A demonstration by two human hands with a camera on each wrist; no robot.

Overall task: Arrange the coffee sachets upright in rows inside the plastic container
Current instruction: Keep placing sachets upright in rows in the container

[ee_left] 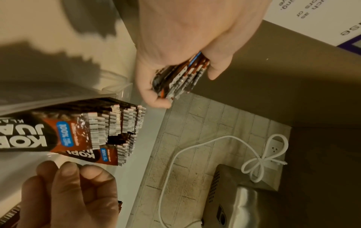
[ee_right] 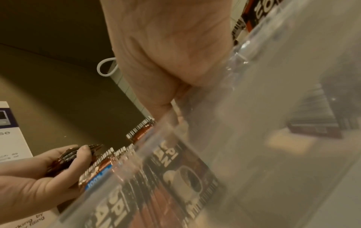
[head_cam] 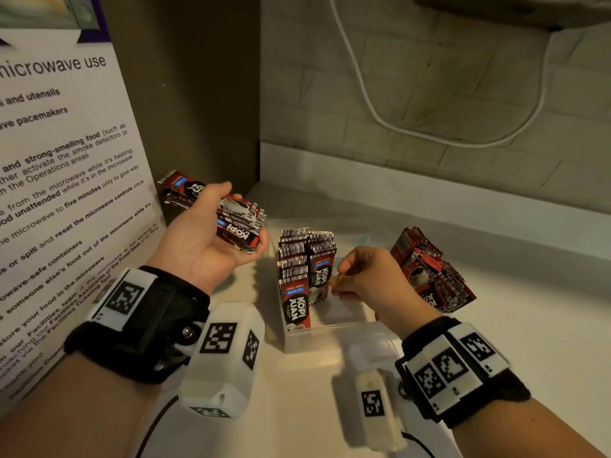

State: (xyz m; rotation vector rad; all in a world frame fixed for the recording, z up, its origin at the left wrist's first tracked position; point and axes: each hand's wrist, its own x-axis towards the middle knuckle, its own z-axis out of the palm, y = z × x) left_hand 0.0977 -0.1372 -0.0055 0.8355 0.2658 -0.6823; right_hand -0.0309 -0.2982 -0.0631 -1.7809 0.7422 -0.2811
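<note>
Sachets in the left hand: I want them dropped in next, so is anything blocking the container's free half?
Only the right hand, hovering over the container's empty right side beside the upright rows.

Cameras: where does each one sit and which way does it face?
Head: on the head, faces down at container, both hands and wrist rigs.
Left wrist: on the left wrist, along left hand gripping sachets; right hand below.
Right wrist: on the right wrist, along right hand, through the container wall.
Shared: all show the rows.
</note>
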